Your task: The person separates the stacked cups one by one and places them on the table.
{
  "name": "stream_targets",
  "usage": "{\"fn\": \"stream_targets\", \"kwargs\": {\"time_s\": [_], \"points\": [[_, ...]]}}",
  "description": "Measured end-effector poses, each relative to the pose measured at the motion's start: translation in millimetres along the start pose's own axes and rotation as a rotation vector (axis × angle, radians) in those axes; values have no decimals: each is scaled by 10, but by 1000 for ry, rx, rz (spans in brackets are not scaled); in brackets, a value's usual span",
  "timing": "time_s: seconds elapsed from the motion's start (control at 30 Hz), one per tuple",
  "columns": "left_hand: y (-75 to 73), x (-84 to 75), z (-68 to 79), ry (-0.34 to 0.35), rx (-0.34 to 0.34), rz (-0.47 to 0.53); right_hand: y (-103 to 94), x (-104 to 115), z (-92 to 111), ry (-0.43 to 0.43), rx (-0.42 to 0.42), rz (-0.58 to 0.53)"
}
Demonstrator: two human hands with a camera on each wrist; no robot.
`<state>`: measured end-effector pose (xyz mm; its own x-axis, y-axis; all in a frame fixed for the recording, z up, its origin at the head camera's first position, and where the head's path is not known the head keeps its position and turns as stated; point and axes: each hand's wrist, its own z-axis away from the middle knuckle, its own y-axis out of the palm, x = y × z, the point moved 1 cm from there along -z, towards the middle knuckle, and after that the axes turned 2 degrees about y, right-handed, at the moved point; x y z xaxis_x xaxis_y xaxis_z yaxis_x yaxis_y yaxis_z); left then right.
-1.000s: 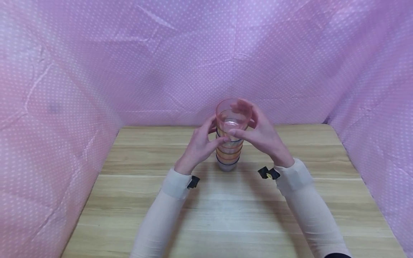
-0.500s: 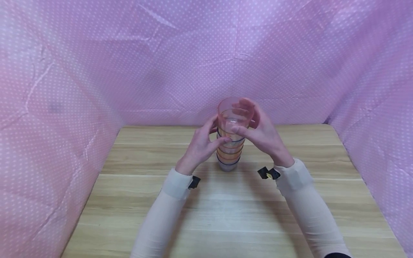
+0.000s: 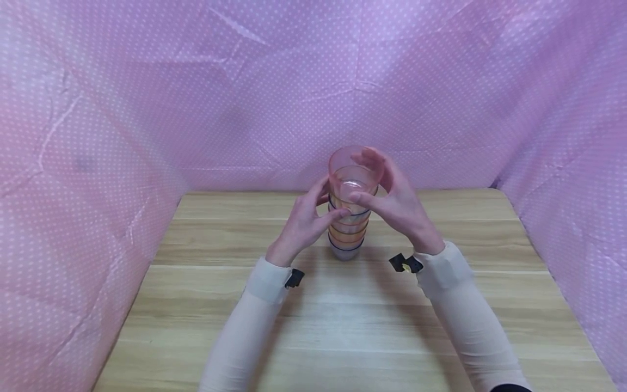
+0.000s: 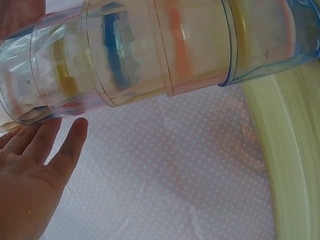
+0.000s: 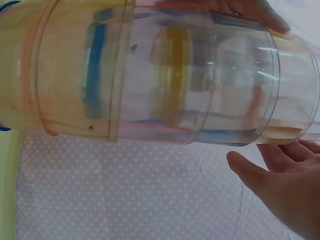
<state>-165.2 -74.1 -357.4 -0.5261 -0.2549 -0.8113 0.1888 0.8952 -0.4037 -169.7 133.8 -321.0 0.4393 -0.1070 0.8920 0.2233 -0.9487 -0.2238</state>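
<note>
A tall stack of nested clear plastic cups (image 3: 346, 237) with coloured rims stands upright on the table. Topmost is a pink cup (image 3: 339, 173); more of its wall shows above the rim below. My left hand (image 3: 305, 220) holds the stack around its upper middle, thumb in front and fingers behind. Higher up, the right hand (image 3: 403, 209) grips the pink cup from the right, its thumb in front and its fingers on the far side. Both wrist views show the cups' bands from close by, the left wrist view down to a blue base cup (image 4: 305, 45). Some fingertips are hidden behind the cups.
The light wood-grain table (image 3: 343, 332) stretches around the stack. Pink polka-dot cloth (image 3: 274, 98) hangs behind it and on both sides, close to the table's back edge. A small dark camera (image 3: 295, 278) sits at the left wrist, another camera (image 3: 405, 263) at the right.
The pink cup has risen slightly with my right hand, so the rim beneath it shows more distinctly. My left hand and the lower stack have hardly moved.
</note>
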Motion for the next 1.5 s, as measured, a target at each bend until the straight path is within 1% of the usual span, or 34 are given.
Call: {"fn": "stream_targets", "kwargs": {"time_s": [0.17, 0.4, 0.7, 0.8, 1.0, 1.2, 1.37, 1.5], "points": [[26, 10, 22, -17, 10, 30, 5, 41, -2, -13, -26, -28], [46, 21, 30, 7, 7, 21, 11, 105, 7, -40, -68, -89], [57, 33, 19, -11, 13, 7, -15, 203, 4, -136, -140, -175], [66, 37, 17, 4, 12, 4, -26, 239, 4, -150, -158, -200], [81, 50, 17, 31, 8, 1, -41, 318, 11, -180, -184, -210], [86, 61, 23, 31, 1, -6, -74, 382, 62, -226, -202, -236], [87, 79, 37, 44, 1, -2, -130, 408, 144, -229, -225, -311], [84, 96, 55, 59, -6, -7, -183, 413, 203, -235, -235, -348]]}}
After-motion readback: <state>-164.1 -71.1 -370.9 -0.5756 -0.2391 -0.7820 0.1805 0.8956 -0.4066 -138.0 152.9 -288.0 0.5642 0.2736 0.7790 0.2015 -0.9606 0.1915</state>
